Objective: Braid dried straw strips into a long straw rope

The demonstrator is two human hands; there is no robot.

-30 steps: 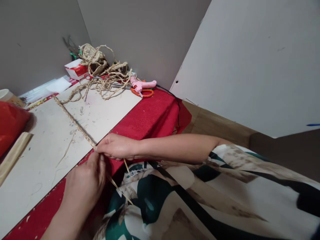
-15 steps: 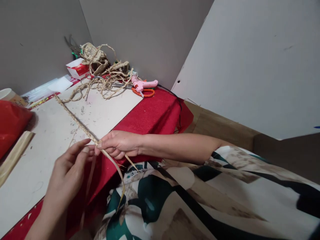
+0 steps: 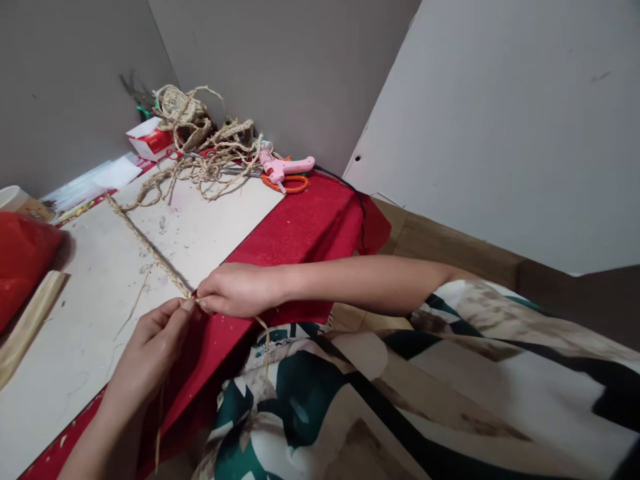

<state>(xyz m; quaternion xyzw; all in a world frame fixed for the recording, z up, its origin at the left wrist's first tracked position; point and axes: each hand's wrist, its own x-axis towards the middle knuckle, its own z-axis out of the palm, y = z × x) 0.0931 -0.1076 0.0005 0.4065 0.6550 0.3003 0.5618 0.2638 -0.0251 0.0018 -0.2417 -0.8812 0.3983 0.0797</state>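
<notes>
A tan braided cord of dried plant fibre runs slantwise over the white board, its near end between my two hands. My left hand pinches a strand at that end with thumb and forefinger. Closed on the strands right beside it is my right hand, seen from the back, so its fingertips are partly hidden. One loose strand hangs from under my right hand toward my lap. Another thin strand dangles below my left hand.
Along the back lie a tangle of braided cord, a pink glue gun, orange-handled scissors and a red-and-white box. At left are a red bag, a cup and a flat fibre strip. Red cloth borders the white board.
My left hand has come up and right to meet my right hand at the braid's end. My right hand has turned palm-down, and the long strand below it has shifted.
</notes>
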